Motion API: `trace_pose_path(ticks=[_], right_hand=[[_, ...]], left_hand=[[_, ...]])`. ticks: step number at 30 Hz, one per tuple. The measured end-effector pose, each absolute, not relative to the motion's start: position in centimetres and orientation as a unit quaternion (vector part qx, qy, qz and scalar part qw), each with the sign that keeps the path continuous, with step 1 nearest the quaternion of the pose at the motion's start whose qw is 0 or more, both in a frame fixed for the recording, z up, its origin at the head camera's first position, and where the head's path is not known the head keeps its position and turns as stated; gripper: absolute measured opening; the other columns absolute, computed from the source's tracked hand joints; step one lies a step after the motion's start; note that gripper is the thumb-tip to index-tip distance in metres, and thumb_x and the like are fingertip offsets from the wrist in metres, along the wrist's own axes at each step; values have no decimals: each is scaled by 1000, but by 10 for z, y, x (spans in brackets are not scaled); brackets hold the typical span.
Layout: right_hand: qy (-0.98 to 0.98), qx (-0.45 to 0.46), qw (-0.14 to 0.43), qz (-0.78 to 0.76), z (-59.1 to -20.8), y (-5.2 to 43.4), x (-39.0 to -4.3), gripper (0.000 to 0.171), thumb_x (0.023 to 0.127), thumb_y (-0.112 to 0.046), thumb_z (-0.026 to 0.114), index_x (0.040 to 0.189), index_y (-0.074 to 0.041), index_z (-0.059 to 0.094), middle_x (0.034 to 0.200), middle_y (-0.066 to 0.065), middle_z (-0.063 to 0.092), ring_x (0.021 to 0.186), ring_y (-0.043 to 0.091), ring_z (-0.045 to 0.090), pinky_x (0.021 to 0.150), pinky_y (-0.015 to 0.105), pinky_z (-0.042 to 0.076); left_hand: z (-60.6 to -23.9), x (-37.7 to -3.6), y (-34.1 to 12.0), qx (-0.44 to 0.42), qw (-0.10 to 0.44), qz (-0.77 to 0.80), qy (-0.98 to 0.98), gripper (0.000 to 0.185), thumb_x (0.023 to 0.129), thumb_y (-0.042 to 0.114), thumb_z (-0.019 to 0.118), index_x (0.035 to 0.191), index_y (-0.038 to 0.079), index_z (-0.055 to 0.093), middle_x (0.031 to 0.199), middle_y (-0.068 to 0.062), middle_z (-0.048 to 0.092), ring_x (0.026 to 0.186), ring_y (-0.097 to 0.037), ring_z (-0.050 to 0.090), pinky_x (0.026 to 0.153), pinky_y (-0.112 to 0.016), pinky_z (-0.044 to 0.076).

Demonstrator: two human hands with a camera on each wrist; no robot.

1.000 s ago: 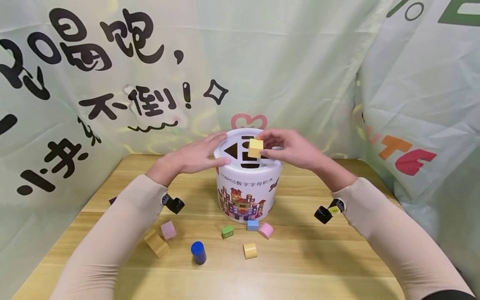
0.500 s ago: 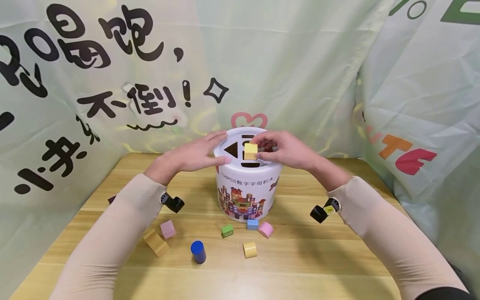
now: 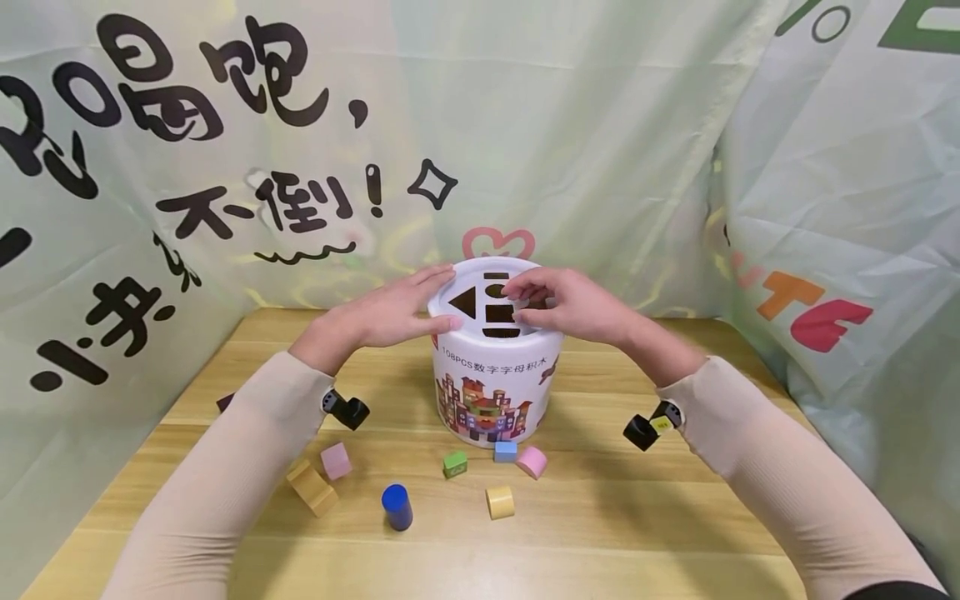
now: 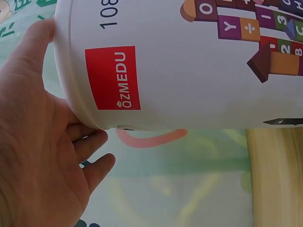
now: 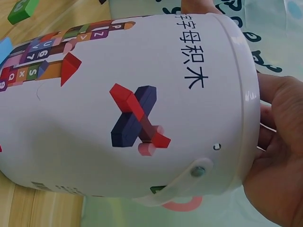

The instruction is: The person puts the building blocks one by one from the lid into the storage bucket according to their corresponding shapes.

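Green printed sheets hang behind the wooden table [image 3: 637, 533] where the bucket [image 3: 495, 375] stands. I see my left hand [image 3: 390, 315] flat against the bucket's lid [image 3: 457, 283], fingers straight, thumb on the rim. My right hand [image 3: 573, 304] rests on the lid's far side, fingers loosely bent over the slots, holding nothing. Loose blocks lie before the bucket.

Bright, even light; soft shadows; sharp focus
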State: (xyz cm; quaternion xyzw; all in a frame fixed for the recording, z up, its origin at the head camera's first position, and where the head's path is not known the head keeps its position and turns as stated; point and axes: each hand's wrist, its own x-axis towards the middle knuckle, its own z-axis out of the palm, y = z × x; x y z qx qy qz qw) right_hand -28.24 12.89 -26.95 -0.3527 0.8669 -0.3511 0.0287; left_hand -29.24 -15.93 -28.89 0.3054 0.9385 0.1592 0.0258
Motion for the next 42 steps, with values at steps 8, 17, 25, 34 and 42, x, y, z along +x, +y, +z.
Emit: trace_pose_path(ticks=[8, 17, 25, 34, 42], right_hand=[[864, -327, 12, -382, -265, 152, -278, 31, 92, -9, 69, 121, 0, 64, 119, 15, 64, 108, 28, 62, 93, 43, 51], [879, -312, -12, -360, -258, 194, -270, 34, 94, -18, 67, 125, -5, 63, 119, 9, 64, 107, 23, 60, 93, 35, 50], [901, -264, -34, -342, -266, 231, -265, 32, 93, -18, 69, 124, -9, 65, 118, 5, 65, 104, 12, 60, 85, 16, 49], [923, -212, -4, -322, -289, 278, -263, 39, 96, -28, 65, 131, -10, 59, 121, 6, 63, 104, 6, 57, 83, 12, 46], [928, -202, 27, -311, -314, 320, -263, 48, 97, -29, 63, 136, -4, 52, 129, 15, 57, 105, 0, 53, 81, 13, 47]], left_hand=[[-290, -292, -159, 306, 24, 156, 939, 91, 92, 71, 41, 158, 14, 16, 164, -1, 9, 147, -26, 15, 116, -50, 20], [-288, -292, -160, 307, 24, 153, 939, 92, 92, 71, 41, 158, 14, 15, 164, -1, 9, 147, -25, 15, 116, -49, 20], [-289, -292, -162, 306, 24, 157, 939, 93, 91, 72, 41, 158, 14, 15, 164, -1, 8, 147, -26, 14, 116, -50, 19], [-290, -292, -161, 310, 22, 156, 938, 94, 91, 73, 41, 158, 13, 15, 164, -2, 9, 148, -26, 14, 117, -49, 18], [-291, -292, -160, 311, 22, 155, 937, 94, 90, 74, 40, 158, 14, 15, 164, -1, 9, 148, -25, 14, 117, -49, 18]])
